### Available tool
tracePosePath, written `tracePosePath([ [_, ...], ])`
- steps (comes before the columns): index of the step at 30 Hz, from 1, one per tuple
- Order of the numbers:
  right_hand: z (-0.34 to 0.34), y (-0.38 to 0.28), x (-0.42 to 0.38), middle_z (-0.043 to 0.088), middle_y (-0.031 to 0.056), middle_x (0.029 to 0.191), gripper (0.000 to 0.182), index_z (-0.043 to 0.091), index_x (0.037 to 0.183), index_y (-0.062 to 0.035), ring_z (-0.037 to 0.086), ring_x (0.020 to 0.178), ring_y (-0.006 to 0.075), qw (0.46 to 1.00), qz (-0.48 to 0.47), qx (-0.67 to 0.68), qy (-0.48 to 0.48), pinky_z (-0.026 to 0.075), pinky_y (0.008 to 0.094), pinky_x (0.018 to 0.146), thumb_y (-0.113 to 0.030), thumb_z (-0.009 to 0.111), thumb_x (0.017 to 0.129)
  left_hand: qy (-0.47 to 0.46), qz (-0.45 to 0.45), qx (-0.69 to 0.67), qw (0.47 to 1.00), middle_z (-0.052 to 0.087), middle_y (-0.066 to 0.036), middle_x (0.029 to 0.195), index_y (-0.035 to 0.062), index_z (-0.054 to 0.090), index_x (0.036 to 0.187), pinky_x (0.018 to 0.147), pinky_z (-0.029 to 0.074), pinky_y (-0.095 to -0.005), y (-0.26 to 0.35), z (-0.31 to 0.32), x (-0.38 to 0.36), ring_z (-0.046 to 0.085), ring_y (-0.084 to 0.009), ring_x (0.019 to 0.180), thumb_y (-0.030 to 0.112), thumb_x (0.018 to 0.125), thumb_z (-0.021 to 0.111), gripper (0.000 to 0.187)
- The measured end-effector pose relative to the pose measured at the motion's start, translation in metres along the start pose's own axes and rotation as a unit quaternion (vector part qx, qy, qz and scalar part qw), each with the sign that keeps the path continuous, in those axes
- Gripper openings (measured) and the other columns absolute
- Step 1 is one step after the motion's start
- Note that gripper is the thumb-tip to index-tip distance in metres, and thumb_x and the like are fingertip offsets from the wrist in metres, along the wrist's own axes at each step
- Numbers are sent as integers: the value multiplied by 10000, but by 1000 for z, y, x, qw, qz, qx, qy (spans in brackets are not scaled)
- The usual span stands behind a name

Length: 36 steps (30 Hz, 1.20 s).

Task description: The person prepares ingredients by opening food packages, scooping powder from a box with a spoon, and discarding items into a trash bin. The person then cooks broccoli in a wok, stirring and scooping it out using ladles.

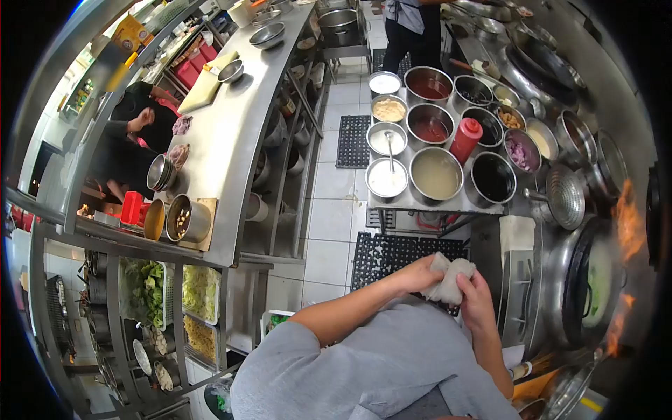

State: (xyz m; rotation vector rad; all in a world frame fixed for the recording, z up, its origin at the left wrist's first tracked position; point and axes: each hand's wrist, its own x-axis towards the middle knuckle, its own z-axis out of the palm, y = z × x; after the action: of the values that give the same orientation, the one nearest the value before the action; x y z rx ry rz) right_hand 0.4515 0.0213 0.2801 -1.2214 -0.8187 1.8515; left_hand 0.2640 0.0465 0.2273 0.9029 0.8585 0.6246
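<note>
A whitish cloth (pixel 449 280) is bunched up between my two hands, in front of my chest. My left hand (pixel 418 274) grips its left side with curled fingers. On the other side, my right hand (pixel 477 296) has fingers and thumb closed on the same cloth. Just to the right, a wok (pixel 584 280) with pale green contents sits on the stove, with orange flames (pixel 630 224) rising at its far right edge. Beyond my hands, a steel cart (pixel 434 205) carries several pots of sauces and a red squeeze bottle (pixel 466 140).
A perforated ladle (pixel 564 197) lies beside the wok. Left, a long steel counter (pixel 231 133) holds bowls and a cutting board (pixel 208 87). Black rubber mats (pixel 399 253) cover parts of the tiled floor. Another person (pixel 409 31) stands at the far end; others are at left.
</note>
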Motion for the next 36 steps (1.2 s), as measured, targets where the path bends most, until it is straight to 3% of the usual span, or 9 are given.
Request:
tracePosePath([
  [3, -8, -19, 7, 641, 57, 1083, 327, 546, 1235, -21, 639, 883, 130, 1000, 6, -13, -17, 541, 280, 657, -220, 609, 982, 0, -55, -220, 974, 626, -85, 1178, 33, 521, 1296, 890, 512, -307, 38, 19, -4, 614, -149, 1047, 354, 1021, 554, 424],
  [4, -16, -24, 10, 639, 65, 1120, 350, 536, 1272, -13, 633, 959, 133, 998, 44, -17, -52, 544, 287, 744, -205, 599, 987, 7, -39, -176, 983, 617, -91, 1182, 23, 484, 1328, 905, 510, -313, 38, 20, -2, 605, -154, 1070, 486, 1002, 551, 570],
  [11, -11, -35, 19, 579, 110, 1302, 507, 432, 1419, 27, 583, 1124, 155, 975, 33, -67, -208, 510, 299, 914, -127, 611, 971, 39, 7, -2, 999, 563, -122, 1251, -23, 415, 1360, 961, 489, -319, 45, 10, -5, 565, -178, 1150, 463, 926, 677, 702],
  [15, -1, -32, 35, 591, 113, 1281, 519, 417, 1431, 43, 601, 1089, 156, 966, 57, -103, -231, 520, 305, 910, -106, 607, 972, -11, 5, -119, 993, 604, -114, 1190, -25, 469, 1323, 916, 511, -305, 41, -6, -10, 599, -166, 1089, 349, 882, 756, 646],
  [19, 20, -41, 58, 612, 115, 1240, 512, 420, 1425, 55, 630, 1029, 165, 959, 98, -135, -229, 535, 307, 899, -105, 602, 974, 46, 46, -177, 982, 643, -98, 1104, -16, 545, 1255, 875, 525, -299, 39, -26, -21, 624, -154, 1025, 283, 873, 764, 532],
  [23, 64, -47, 80, 624, 110, 1204, 463, 463, 1383, 56, 646, 981, 168, 969, 125, -90, -194, 545, 308, 890, -118, 599, 976, 9, 82, -191, 978, 649, -80, 1070, -3, 574, 1203, 828, 532, -285, 50, -69, -28, 632, -146, 972, 228, 853, 759, 458],
  [26, 102, -55, 99, 640, 100, 1144, 407, 506, 1336, 45, 643, 955, 151, 964, 130, -97, -209, 542, 291, 846, -134, 595, 982, 58, 88, -135, 985, 659, -71, 1005, -5, 567, 1167, 758, 530, -264, 61, -104, -45, 631, -122, 921, 219, 847, 751, 432],
  [30, 141, -65, 121, 662, 78, 1026, 374, 543, 1305, 1, 649, 868, 136, 912, 50, -324, -247, 530, 266, 762, -166, 602, 976, -25, 91, -137, 986, 650, -73, 1037, -2, 543, 1186, 745, 528, -266, 78, -147, -64, 628, -121, 929, 218, 843, 757, 460],
  [36, 184, -85, 126, 654, 73, 989, 382, 547, 1304, 18, 636, 831, 131, 938, -2, -296, -180, 523, 258, 751, -155, 606, 969, 49, 98, -186, 976, 641, -87, 1117, -3, 531, 1238, 829, 524, -299, 90, -187, -83, 620, -147, 994, 184, 846, 744, 484],
])
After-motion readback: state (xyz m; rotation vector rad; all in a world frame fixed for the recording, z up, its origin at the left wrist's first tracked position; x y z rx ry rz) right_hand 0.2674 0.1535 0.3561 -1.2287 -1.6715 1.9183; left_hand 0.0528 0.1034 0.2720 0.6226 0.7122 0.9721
